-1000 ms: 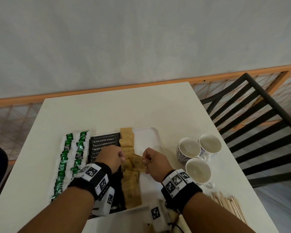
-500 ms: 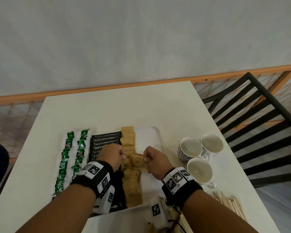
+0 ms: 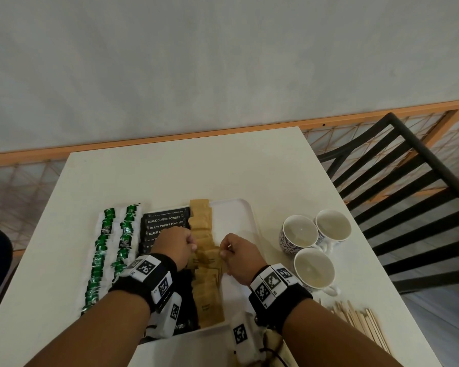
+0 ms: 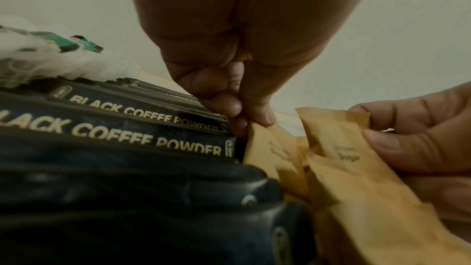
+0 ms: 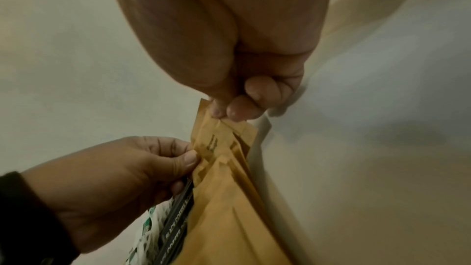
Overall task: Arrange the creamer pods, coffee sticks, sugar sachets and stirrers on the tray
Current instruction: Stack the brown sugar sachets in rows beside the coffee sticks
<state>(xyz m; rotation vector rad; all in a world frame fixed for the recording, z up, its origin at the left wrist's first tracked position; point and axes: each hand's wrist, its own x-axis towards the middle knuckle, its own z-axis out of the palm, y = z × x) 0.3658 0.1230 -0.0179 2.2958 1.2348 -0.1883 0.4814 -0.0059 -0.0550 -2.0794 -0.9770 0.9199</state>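
A white tray (image 3: 236,215) on the table holds a column of black coffee sticks (image 3: 166,221) and, to their right, a column of brown sugar sachets (image 3: 202,221). My left hand (image 3: 174,245) pinches the left edge of one sugar sachet (image 4: 270,148) midway down the column. My right hand (image 3: 239,254) pinches the right edge of a sachet (image 5: 216,140) there. Green and white packets (image 3: 112,250) lie in two rows left of the tray. Wooden stirrers (image 3: 361,323) lie on the table at the near right.
Three empty patterned cups (image 3: 313,250) stand right of the tray. A black slatted chair (image 3: 408,197) is at the table's right side. The tray's right half shows bare white surface. A wooden rail (image 3: 143,141) runs behind the table.
Both hands stay at the middle of the sachet column; the sachet held between them has been lowered flatter onto the column. Little else differs.
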